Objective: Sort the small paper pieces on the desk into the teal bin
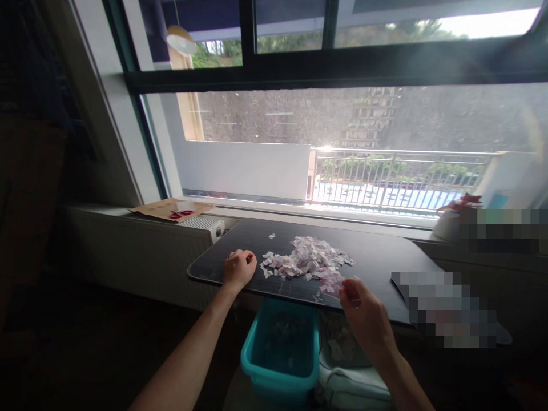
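A loose pile of small cut paper pieces [314,255], white with some pinkish ones, lies on the dark table [372,251]. My left hand [240,268] rests at the table's front left, beside the pile, with its fingers curled in. What is inside those fingers, if anything, is hidden. At the front right of the pile, my right hand [366,308] has thumb and fingers drawn together in a pinch. It is close to a pinkish clump of pieces [331,282]. Whether a piece is between its fingertips is too small to make out.
Below the table's front edge stands a turquoise bin [280,378] with scraps inside, next to a pale container [353,385]. Red-handled scissors [180,214] lie on brown paper [149,210] by the radiator [141,245]. A potted plant [447,222] stands on the right windowsill.
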Motion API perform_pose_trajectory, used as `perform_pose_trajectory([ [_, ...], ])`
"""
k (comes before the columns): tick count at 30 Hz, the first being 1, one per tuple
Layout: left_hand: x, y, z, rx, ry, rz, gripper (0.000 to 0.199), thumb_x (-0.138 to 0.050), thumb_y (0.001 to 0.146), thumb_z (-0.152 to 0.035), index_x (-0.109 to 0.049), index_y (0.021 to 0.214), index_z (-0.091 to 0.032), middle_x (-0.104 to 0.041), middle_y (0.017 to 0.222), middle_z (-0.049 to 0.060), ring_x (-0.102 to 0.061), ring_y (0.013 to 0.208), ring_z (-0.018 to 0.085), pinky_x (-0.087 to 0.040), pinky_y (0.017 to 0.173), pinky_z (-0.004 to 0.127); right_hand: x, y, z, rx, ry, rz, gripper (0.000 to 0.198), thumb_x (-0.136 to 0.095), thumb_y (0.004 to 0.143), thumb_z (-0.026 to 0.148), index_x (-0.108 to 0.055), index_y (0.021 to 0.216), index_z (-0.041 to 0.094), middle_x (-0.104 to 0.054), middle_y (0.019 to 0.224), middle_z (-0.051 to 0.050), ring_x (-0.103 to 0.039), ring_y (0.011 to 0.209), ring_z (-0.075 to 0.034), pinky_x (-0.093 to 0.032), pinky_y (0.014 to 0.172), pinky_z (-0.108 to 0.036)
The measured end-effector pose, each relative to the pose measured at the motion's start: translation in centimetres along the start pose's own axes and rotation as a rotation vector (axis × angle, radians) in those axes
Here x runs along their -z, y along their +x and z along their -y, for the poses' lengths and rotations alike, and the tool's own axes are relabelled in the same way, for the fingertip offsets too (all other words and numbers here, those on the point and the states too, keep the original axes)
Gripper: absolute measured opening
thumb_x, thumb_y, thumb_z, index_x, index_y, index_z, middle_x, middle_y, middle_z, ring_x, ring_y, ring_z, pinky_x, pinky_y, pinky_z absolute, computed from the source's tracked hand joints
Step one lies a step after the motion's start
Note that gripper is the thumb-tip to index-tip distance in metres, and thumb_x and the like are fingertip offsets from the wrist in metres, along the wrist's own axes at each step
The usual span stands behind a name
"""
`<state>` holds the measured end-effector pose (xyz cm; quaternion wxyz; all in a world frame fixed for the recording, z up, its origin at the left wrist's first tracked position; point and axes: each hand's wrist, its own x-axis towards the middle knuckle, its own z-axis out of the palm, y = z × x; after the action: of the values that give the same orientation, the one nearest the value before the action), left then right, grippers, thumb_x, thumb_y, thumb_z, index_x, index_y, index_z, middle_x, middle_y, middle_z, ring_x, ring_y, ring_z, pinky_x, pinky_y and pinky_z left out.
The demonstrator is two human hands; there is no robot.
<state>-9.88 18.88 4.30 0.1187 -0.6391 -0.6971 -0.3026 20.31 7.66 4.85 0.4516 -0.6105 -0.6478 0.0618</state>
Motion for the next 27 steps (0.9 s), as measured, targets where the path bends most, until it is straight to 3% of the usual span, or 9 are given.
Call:
perform_pose_trajectory([
  [11, -0.2, 0.0, 0.2, -0.01, 0.0, -0.012, 0.02, -0.05, 0.082, -0.028, -0.069, 0.08, -0.021, -0.067, 0.086, 0.006, -0.058, 0.085, 0.024, -0.043, 0.076, 0.031, -0.5, -0.8, 0.8, 0.08, -0.009, 0.015, 0.018, -0.046, 0.084, 0.032, -0.059, 0.092, 0.022, -0.071, 0.083, -0.004, -0.067, 0.068, -0.019, -0.05, 0.063, -0.027],
  [27, 0.0, 0.0, 0.0, 0.002, -0.001, 0.002, 0.02, -0.05, 0.082, -0.027, -0.069, 0.08, -0.021, -0.067, 0.086, 0.006, -0.058, 0.085, 0.023, -0.043, 0.077, 0.031, -1.2, -2.3, 1.2, 0.173, -0.011, -0.088, 0.017, -0.047, 0.085, 0.03, -0.059, 0.091, 0.021, -0.071, 0.08, -0.003, -0.067, 0.063, -0.016, -0.05, 0.059, -0.024],
])
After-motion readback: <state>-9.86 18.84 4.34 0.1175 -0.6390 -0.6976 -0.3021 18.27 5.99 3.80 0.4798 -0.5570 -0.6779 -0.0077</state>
